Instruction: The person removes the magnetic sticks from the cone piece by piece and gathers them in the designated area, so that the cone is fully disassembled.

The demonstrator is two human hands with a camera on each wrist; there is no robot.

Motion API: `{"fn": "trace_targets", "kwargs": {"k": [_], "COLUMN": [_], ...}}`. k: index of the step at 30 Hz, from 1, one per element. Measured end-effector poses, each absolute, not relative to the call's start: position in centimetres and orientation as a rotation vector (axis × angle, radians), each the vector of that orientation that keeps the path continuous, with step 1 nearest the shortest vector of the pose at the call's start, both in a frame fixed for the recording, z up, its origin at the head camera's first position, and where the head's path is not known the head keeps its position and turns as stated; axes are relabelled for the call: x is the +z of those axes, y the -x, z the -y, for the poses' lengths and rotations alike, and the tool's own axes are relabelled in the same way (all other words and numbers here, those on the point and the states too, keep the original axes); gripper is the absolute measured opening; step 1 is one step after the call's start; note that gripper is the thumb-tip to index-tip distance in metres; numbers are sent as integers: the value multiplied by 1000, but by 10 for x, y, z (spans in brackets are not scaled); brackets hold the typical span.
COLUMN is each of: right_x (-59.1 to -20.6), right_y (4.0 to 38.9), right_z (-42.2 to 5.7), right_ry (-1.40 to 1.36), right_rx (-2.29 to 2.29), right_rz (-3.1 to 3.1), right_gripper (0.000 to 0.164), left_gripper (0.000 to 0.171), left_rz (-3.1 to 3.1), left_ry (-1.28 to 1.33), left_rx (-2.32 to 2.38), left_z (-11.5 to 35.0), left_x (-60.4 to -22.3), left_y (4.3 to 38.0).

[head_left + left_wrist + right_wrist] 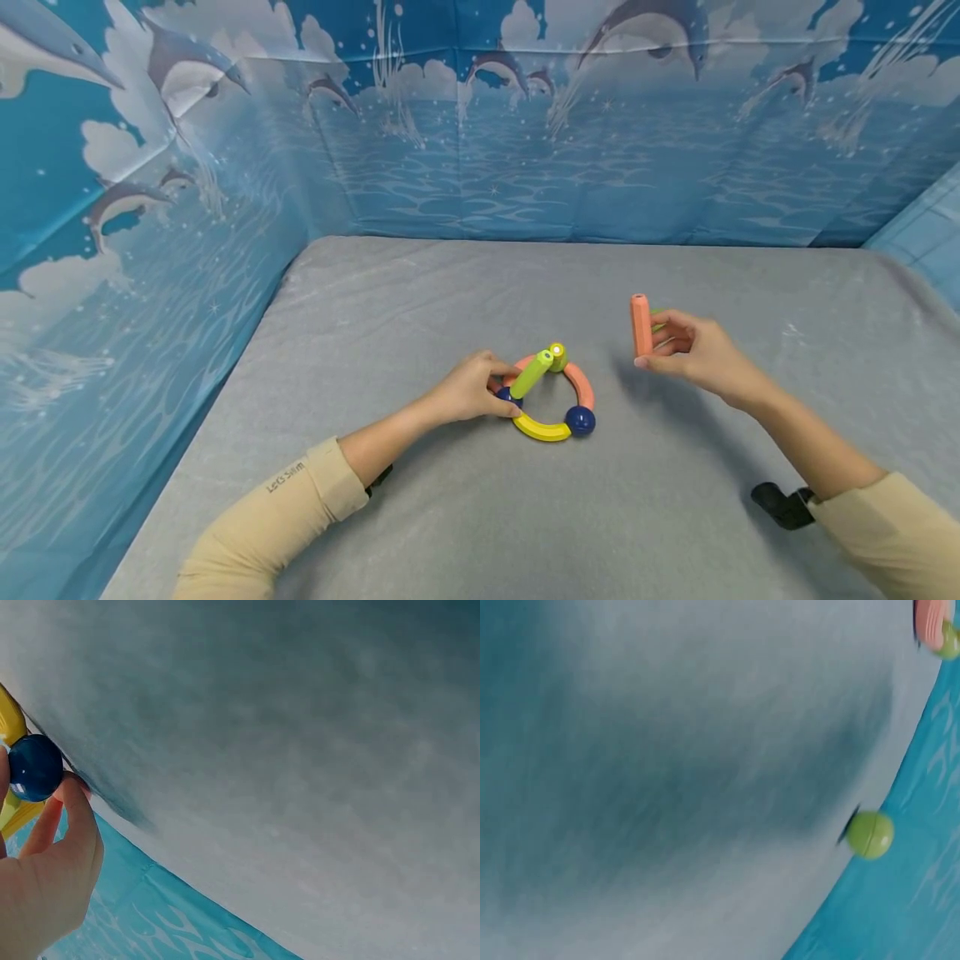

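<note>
In the head view a ring of curved magnetic rods and balls lies on the grey cloth. It has a yellow curved rod (543, 431) in front, a salmon curved rod (581, 385) at right and a blue ball (581, 421) between them. My left hand (480, 387) pinches the ring's left blue ball (36, 767), from which a lime green rod (532, 374) rises at a slant. At the ring's back a short yellow rod (557, 350) stands on a green ball. To the right, my right hand (701, 354) holds a straight salmon rod (641, 325) upright above the cloth.
A loose green ball (870, 835) rests on the grey cloth (420, 292), mostly hidden behind the right hand in the head view. Blue dolphin-print curtains (480, 183) stand behind the table and along its left side.
</note>
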State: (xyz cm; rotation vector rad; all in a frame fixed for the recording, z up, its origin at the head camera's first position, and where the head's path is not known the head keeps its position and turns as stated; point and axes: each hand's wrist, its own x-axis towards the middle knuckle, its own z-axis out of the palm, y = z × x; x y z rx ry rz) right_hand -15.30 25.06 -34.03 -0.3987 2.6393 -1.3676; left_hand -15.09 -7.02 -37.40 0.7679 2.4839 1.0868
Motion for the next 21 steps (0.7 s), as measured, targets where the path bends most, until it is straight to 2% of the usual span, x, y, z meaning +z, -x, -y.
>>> {"fn": "trace_targets", "kwargs": {"k": [10,21], "right_x": [-344,-359], "right_y": [174,195], "right_z": [-284,-298], "right_ry": [89,-95], "right_rx": [-1262,-1183], "right_rz": [-2649,-2673], "right_gripper": [67,70], "left_gripper": [47,50], "left_rz": [-2465,-2445], "left_ry": [-722,-697], "left_rx": [1104,1105], "left_z": [70,71], "left_x": [-374,-373], "left_y": [152,153]}}
